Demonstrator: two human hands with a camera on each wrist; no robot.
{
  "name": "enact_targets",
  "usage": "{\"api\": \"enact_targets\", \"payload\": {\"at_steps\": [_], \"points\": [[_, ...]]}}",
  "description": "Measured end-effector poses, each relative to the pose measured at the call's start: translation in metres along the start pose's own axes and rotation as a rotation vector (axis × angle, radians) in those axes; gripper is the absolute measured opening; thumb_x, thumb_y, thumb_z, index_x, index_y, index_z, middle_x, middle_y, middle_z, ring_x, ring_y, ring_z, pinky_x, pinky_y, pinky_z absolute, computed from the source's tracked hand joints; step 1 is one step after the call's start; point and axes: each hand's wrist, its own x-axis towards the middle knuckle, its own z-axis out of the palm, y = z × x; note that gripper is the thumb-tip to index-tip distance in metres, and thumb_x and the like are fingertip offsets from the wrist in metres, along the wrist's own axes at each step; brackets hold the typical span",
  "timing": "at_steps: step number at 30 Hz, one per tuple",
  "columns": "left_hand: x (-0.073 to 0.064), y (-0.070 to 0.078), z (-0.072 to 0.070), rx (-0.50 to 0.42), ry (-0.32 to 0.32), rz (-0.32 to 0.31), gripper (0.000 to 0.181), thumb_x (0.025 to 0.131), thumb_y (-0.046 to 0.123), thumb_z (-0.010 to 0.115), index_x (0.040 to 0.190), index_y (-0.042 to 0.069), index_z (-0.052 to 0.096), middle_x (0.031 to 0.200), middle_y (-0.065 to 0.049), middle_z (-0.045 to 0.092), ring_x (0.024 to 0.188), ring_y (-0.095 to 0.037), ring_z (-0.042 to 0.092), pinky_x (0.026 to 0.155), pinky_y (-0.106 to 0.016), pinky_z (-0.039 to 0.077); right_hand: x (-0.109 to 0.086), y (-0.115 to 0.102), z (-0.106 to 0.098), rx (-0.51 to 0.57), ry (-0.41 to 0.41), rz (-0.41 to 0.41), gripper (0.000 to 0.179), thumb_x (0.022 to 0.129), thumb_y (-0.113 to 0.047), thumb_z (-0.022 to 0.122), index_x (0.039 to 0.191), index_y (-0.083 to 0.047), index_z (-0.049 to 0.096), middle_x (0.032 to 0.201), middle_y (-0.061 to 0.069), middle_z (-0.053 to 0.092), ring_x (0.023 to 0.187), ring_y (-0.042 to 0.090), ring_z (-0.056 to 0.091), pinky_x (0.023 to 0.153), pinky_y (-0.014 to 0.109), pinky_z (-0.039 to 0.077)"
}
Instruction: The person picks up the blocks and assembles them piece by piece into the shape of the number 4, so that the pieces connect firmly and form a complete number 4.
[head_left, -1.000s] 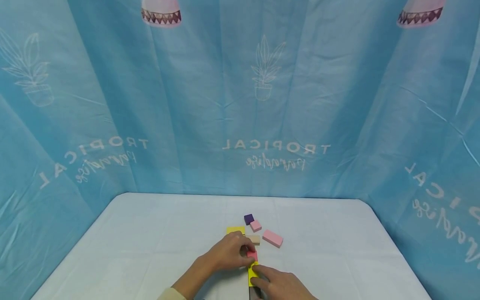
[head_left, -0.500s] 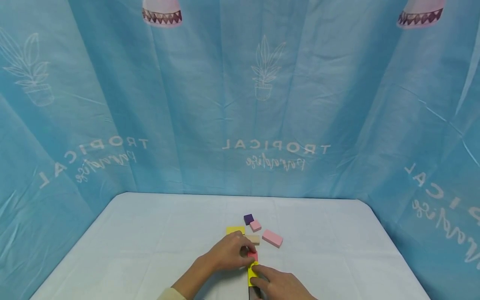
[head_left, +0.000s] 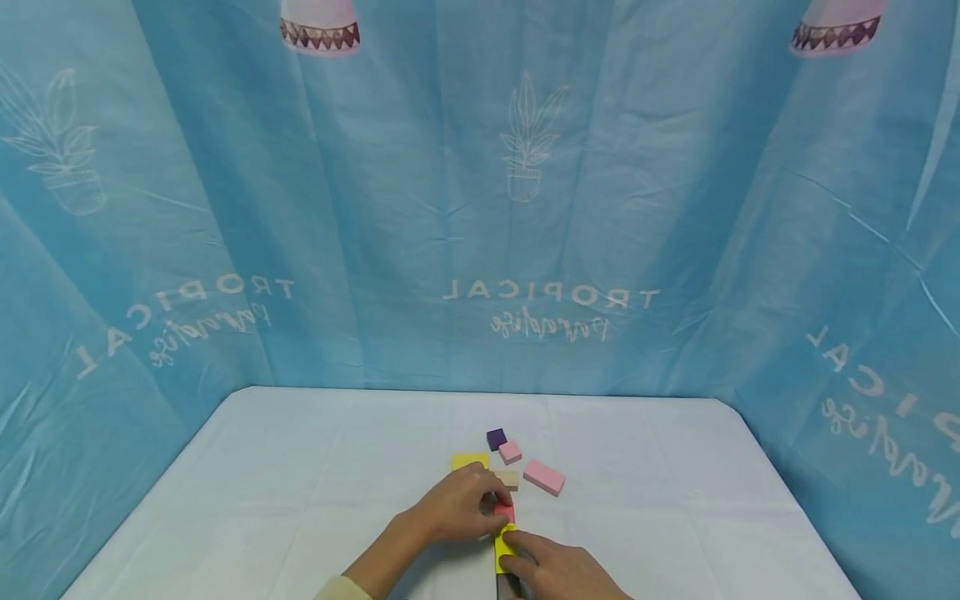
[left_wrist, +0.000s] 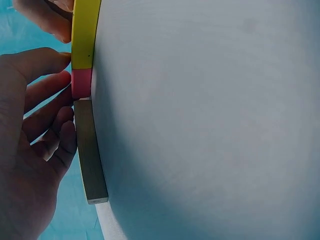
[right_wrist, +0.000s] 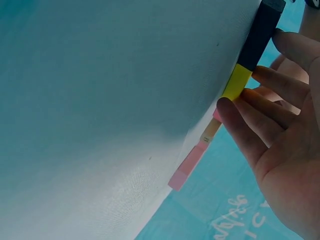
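Observation:
Several coloured blocks lie end to end in a line running away from me. Nearest is a black block (head_left: 507, 587), followed by a yellow block (head_left: 501, 552) and a small red block (head_left: 506, 510). The thumb and index finger of my left hand (head_left: 454, 505) pinch the red block. Fairly straight fingers of my right hand (head_left: 572, 572) press the right side of the yellow block, and one touches the black block (right_wrist: 260, 37) in the right wrist view. A light wooden block (head_left: 510, 480) lies just past the red one.
Past the left hand lies another yellow block (head_left: 469, 461), partly hidden. A long pink block (head_left: 543, 477), a pink cube (head_left: 510, 452) and a dark purple cube (head_left: 496, 438) lie farther back on the white table (head_left: 337, 450). A blue curtain (head_left: 480, 233) surrounds its far sides.

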Motion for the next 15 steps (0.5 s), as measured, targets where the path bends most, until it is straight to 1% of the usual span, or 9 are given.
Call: {"api": "enact_targets", "payload": {"at_steps": [5, 15], "points": [[0.0009, -0.0018, 0.0011, 0.001, 0.009, 0.034, 0.014, 0.084, 0.033, 0.073, 0.097, 0.028, 0.072, 0.088, 0.021, 0.058, 0.083, -0.004, 0.051, 0.075, -0.020, 0.047, 0.0000, -0.0011, -0.0003, -0.007, 0.001, 0.003, 0.054, 0.084, -0.061, 0.059, 0.126, -0.028, 0.061, 0.132, -0.004, 0.053, 0.109, 0.010, 0.055, 0.078, 0.026, 0.053], [0.0001, -0.0017, 0.0007, 0.017, 0.011, 0.036, 0.013, 0.084, 0.033, 0.073, 0.096, 0.028, 0.071, 0.086, 0.021, 0.056, 0.083, -0.006, 0.050, 0.073, -0.020, 0.046, 0.0008, -0.0005, 0.0001, 0.012, 0.003, 0.014, 0.053, 0.086, -0.062, 0.055, 0.125, -0.028, 0.062, 0.133, -0.005, 0.053, 0.112, 0.010, 0.055, 0.080, 0.027, 0.053]]}}
